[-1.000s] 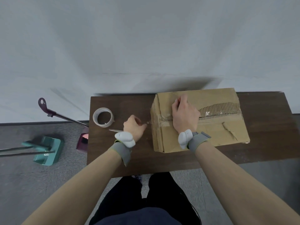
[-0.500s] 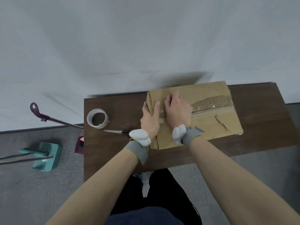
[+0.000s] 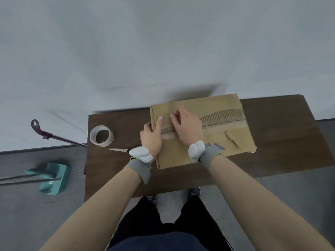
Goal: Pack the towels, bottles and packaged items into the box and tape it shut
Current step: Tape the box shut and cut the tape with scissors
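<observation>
Dark table, pale wall (grey carpet); left hand, right hand pressed flat on box.

One box, one tape roll, one pair of scissors, one table

A dark wooden table stands against a pale wall. Scissors lie on its left part. On the grey floor to the left lie a teal dustpan and a purple-handled pole.
</observation>
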Tool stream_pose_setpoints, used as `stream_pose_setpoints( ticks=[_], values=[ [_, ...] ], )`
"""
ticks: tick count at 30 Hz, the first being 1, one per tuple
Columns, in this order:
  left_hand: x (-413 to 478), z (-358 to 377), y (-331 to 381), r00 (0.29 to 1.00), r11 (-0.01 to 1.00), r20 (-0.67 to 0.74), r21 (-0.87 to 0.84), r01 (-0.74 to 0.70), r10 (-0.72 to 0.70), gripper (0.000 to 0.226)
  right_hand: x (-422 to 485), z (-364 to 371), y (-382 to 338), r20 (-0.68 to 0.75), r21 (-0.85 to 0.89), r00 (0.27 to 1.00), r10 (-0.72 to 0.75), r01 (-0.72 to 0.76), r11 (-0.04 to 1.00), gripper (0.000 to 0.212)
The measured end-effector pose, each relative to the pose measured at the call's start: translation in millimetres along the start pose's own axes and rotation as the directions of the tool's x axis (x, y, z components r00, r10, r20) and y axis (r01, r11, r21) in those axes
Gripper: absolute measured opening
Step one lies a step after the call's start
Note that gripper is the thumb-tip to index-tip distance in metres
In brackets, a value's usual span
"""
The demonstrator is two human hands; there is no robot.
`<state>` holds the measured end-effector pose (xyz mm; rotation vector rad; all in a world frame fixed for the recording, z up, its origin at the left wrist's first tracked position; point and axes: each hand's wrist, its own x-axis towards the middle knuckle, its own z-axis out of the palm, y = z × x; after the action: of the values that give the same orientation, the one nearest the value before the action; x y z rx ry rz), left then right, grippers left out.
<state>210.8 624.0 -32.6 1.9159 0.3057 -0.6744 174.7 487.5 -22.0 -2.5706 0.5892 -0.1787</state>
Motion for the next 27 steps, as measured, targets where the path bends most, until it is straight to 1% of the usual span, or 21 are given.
stream_pose_setpoints(
  ticks=[2, 4, 5, 7, 9, 11, 13, 14, 15, 16, 17, 19, 21, 23, 25, 27],
  values=[
    [-3.6, 3.0, 2.2, 0.999, 0.998, -0.048, 0.064, -0.020, 0.023, 0.082, -4.1, -20.2, 17.9, 0.056, 0.089, 0.997, -0.047, 0.042, 0.995, 0.024],
    [-10.7, 9.0, 7.4, 0.994, 0.985, -0.105, 0.171, -0.024, 0.043, 0.084, -7.8, -42.8, 44.9, 0.056, 0.125, 0.997, -0.053, 0.046, 0.991, 0.026],
    [-7.6, 1.9, 5.1, 0.992, 0.977, -0.122, 0.212, -0.012, 0.039, 0.085, -8.9, -45.9, 51.5, 0.037, 0.123, 0.999, -0.032, 0.027, 0.992, 0.028],
    [-16.5, 10.7, 8.3, 0.985, 0.958, -0.165, 0.287, -0.009, 0.059, 0.086, -14.7, -70.7, 89.0, -0.010, 0.130, 0.999, 0.034, -0.033, 0.991, 0.034],
    [-17.5, 6.2, 9.3, 0.974, 0.937, -0.215, 0.348, 0.006, 0.074, 0.085, -15.5, -84.0, 115.6, -0.047, 0.091, 0.994, 0.101, -0.097, 0.991, 0.044],
    [-25.2, 15.8, 12.5, 0.950, 0.879, -0.272, 0.477, -0.006, 0.154, 0.078, -17.3, -102.8, 144.7, -0.068, 0.038, 0.989, 0.128, -0.126, 0.991, 0.057],
    [-29.5, 15.7, 13.8, 0.908, 0.799, -0.319, 0.601, -0.027, 0.271, 0.068, -17.5, -109.2, 155.4, -0.085, -0.025, 0.989, 0.123, -0.126, 0.992, 0.068],
    [-34.3, 22.5, 15.2, 0.883, 0.770, -0.339, 0.637, -0.037, 0.323, 0.064, -18.7, -114.7, 163.5, -0.083, -0.031, 0.989, 0.122, -0.124, 0.992, 0.075],
    [-38.9, 26.6, 17.7, 0.868, 0.756, -0.359, 0.654, -0.029, 0.344, 0.061, -17.4, -117.7, 168.7, -0.080, -0.012, 0.988, 0.129, -0.130, 0.991, 0.081],
    [-39.1, 26.3, 18.2, 0.868, 0.744, -0.355, 0.668, -0.024, 0.347, 0.058, -17.8, -117.4, 169.2, -0.077, 0.034, 0.983, 0.166, -0.163, 0.986, 0.088],
    [-40.9, 28.0, 18.8, 0.871, 0.739, -0.359, 0.673, -0.008, 0.337, 0.057, -16.6, -118.3, 171.0, -0.046, 0.108, 0.976, 0.212, -0.206, 0.973, 0.096],
    [-42.6, 30.1, 18.4, 0.876, 0.741, -0.366, 0.672, 0.016, 0.313, 0.056, -16.3, -117.7, 175.9, 0.088, 0.253, 0.944, 0.318, -0.330, 0.909, 0.108],
    [-40.3, 30.5, 16.2, 0.881, 0.759, -0.371, 0.651, 0.021, 0.294, 0.056, -14.3, -116.7, 183.6, 0.261, 0.317, 0.884, 0.389, -0.459, 0.830, 0.108],
    [-35.9, 32.1, 14.5, 0.885, 0.808, -0.386, 0.589, 0.019, 0.260, 0.055, -11.1, -115.4, 193.5, 0.384, 0.392, 0.825, 0.415, -0.553, 0.736, 0.102],
    [-31.1, 32.9, 9.2, 0.901, 0.887, -0.389, 0.462, 0.008, 0.194, 0.055, -10.6, -114.2, 200.0, 0.446, 0.444, 0.792, 0.417, -0.600, 0.666, 0.101],
    [-26.2, 29.1, 2.4, 0.927, 0.937, -0.360, 0.349, 0.028, 0.106, 0.059, -11.6, -110.9, 202.1, 0.469, 0.462, 0.775, 0.424, -0.625, 0.629, 0.106]
  ],
)
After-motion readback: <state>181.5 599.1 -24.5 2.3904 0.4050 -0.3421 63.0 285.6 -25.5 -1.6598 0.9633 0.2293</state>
